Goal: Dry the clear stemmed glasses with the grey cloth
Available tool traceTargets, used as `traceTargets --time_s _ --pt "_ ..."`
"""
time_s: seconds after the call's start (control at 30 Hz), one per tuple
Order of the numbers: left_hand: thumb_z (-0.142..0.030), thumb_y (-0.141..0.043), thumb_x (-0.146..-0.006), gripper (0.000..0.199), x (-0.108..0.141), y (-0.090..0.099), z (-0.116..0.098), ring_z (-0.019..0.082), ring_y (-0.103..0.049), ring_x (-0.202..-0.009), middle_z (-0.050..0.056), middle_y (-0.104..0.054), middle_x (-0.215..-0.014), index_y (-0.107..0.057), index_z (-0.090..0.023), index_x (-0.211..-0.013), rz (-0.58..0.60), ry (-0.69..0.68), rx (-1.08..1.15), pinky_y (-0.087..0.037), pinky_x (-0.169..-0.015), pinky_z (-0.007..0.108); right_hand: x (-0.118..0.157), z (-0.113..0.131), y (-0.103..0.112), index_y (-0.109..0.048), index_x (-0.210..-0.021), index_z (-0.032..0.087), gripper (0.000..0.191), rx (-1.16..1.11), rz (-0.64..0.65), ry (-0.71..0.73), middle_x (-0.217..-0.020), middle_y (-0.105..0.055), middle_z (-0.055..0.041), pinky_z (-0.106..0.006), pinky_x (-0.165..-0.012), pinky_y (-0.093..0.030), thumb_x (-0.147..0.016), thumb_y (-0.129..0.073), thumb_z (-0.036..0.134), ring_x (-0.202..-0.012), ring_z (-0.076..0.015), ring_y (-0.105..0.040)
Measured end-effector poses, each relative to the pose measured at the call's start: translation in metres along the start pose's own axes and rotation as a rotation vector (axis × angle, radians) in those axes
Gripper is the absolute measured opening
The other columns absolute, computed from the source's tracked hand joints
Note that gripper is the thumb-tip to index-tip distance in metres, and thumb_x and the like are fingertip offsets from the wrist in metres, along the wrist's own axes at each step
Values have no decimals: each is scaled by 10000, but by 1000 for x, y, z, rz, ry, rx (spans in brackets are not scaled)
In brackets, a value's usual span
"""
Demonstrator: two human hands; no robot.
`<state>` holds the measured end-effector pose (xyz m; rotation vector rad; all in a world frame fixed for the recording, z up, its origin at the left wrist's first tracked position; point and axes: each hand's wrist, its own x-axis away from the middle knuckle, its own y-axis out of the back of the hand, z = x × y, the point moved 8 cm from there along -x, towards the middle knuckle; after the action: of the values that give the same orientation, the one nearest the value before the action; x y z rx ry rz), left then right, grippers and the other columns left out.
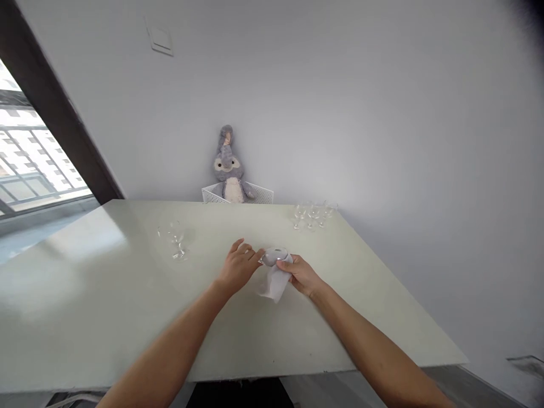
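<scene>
Glassware [179,243] left of one plush toy [233,170], count blurred, likely set apart for elbow room. Nearer than toy: left hand [241,266], some fingers spread, touches one held glass [268,258], probably steadying; can't tell if pinching. Right hand [302,275] pinches one white cloth [276,283] against it, likely cushioning. Right of toy: clustered glasses [310,215], at least three.
</scene>
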<state>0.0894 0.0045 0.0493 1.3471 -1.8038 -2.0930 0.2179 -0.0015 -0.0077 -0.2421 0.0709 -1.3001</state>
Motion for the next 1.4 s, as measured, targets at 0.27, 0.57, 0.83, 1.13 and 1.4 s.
traceTargets --time_s 0.27,0.57,0.83,1.13,1.4 --pt "-434 -391 -838 372 4 -16 14 170 -537 -671 35 -623 -675 -535 -223 -1109 146 59 81 -332 -676 294 8 44 2 -666 -872 249 195 1076 72 405 -891 -667 -25 -300 -753 -392 -749 -518 215 -861 -193 -566" --pt "-451 -413 -808 385 20 -19 70 140 -539 -577 -10 -605 -635 -558 -240 -1096 127 642 157 -300 -519 227 20 71 21 -471 -1207 277 400 1316 -249 698 -1235 -507 -24 -431 -981 -200 -827 -389 181 -1167 -206 -418" --pt "-239 -410 -822 237 6 -24 9 161 -534 -636 51 -589 -635 -609 -173 -710 137 87 -40 -327 -652 291 24 49 -46 -482 -1201 295 377 1306 -26 688 -1200 -530 -27 -463 -1028 -112 -826 -449 311 -1198 -241 -341" --pt "-345 -380 -863 356 10 -25 -19 131 -500 -600 20 -550 -617 -467 -243 -1193 58 -122 -27 -314 -642 281 -3 22 30 -644 -790 156 318 311 -156 98 -673 -619 -9 -282 -588 -402 -761 -500 438 -596 -146 -534" --pt "-377 -407 -848 446 12 -21 11 136 -521 -613 13 -586 -650 -389 -216 -1264 -62 315 119 -353 -654 266 -10 -7 11 -606 -794 192 248 -507 -298 87 -809 -622 -18 -283 -667 -456 -704 -596 422 -743 -154 -562"
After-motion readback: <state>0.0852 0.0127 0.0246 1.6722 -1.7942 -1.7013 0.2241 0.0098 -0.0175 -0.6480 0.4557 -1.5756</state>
